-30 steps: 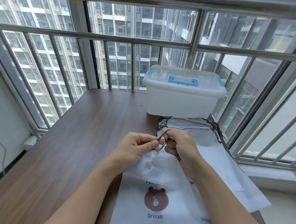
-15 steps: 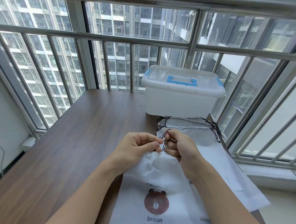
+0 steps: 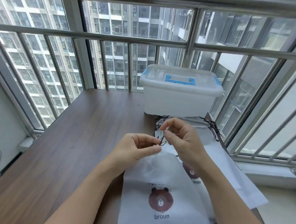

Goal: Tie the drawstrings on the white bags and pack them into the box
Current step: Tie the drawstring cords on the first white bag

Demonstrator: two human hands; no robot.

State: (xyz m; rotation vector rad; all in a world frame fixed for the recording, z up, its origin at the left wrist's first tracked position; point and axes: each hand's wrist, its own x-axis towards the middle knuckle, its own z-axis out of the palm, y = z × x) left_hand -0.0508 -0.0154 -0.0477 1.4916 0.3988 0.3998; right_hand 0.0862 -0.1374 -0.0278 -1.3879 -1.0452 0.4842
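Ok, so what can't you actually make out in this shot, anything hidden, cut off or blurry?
- Knot in the drawstring, head view: too small and blurred between the left hand and right hand to tell if tied.
- Top bag: bottom edge cuts it off; a fold hides part of its print.
- Lower bags: largely covered by the top bag and right arm; count unclear.
- Box: cloudy walls and shut lid hide the contents.
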